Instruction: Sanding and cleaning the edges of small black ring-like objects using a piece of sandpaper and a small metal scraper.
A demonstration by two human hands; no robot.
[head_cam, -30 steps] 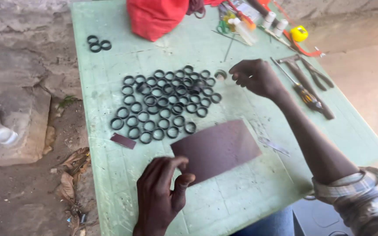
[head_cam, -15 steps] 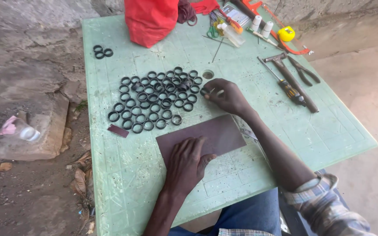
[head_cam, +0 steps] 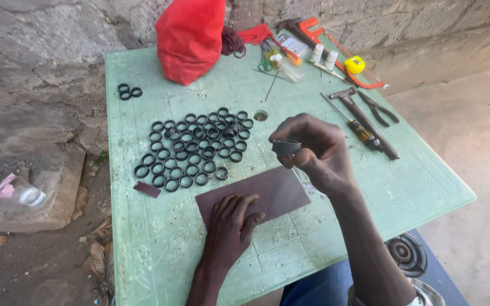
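The ring point(head_cam: 286, 147) in the right hand's point(head_cam: 319, 150) grip looks like matt black rubber or plastic, too small to tell which. Just below the grip, under the left hand point(head_cam: 231, 226), lies a dull brown, rough abrasive-looking sheet point(head_cam: 279, 190). The table point(head_cam: 415, 187) is scuffed, pale green plastic. Right of the grip lie metal tools point(head_cam: 364, 122).

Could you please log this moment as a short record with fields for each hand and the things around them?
Right hand: raised, pinching a small black ring
Left hand: flat on a dark brown rectangular abrasive sheet
Surface: pale green plastic table
Nearby: black rings laid in rows
Far edge: red bag
Right side: hammer, pliers
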